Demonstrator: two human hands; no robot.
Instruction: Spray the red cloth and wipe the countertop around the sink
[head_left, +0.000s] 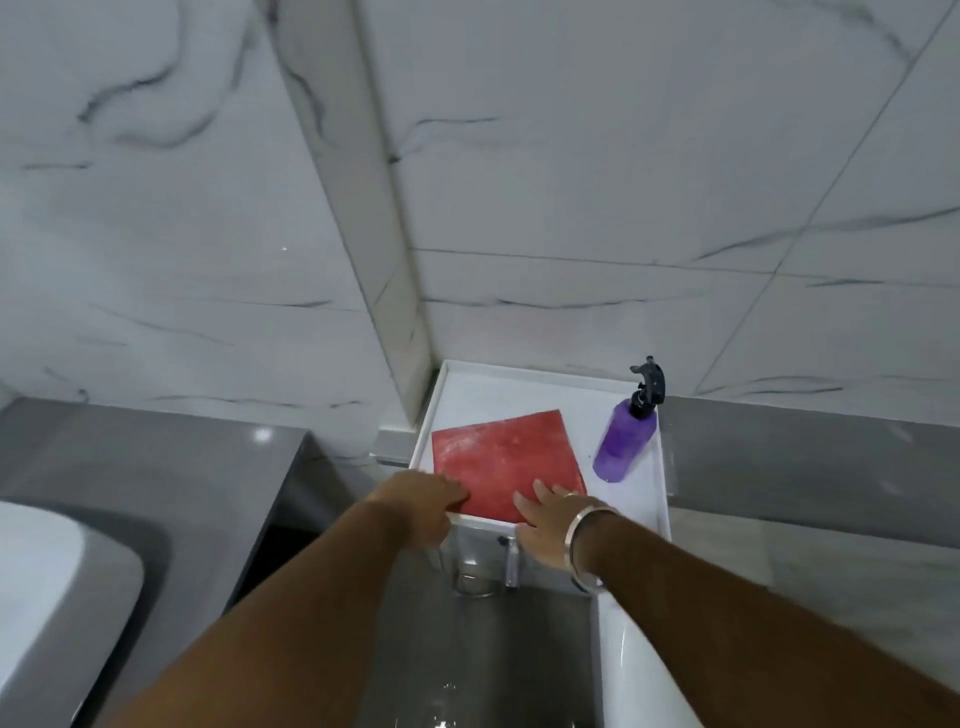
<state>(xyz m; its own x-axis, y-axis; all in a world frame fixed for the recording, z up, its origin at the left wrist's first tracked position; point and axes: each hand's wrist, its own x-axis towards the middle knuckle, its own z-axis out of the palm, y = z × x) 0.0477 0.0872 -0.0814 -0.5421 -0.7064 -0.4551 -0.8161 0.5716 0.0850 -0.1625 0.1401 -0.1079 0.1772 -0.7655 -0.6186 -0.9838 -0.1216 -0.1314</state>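
Note:
A flat red cloth lies spread on a white raised-edge countertop in the wall corner. My left hand rests at the cloth's near left corner, fingers curled over the counter's front edge. My right hand, a metal bangle on the wrist, lies flat with fingers spread on the cloth's near right corner. A purple spray bottle with a black trigger head stands at the counter's right side, apart from both hands.
Below the counter's front edge a chrome tap hangs over a wet steel sink. A white basin rim runs along the sink's right. Marble tile walls close the back and left. A white fixture sits at lower left.

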